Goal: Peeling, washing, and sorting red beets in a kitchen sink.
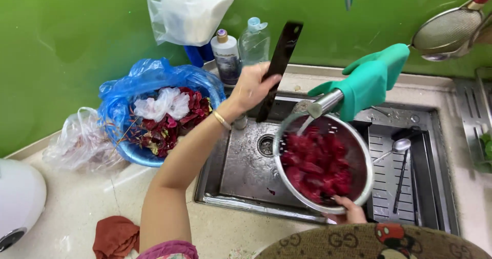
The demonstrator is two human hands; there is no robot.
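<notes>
Nearest, right hand (350,214) grips the near rim of 1 metal colander (322,161) of wet red leaves (316,166) over the sink (241,161); likely heavy, slippery, best held by its rim. Far left, left hand (251,87) grasps the black faucet lever (279,69).

Glossy green wall (77,44), beige countertop (77,202)

Bright even light, soft shadows, slight glare on sink (241,167), sharp
</notes>
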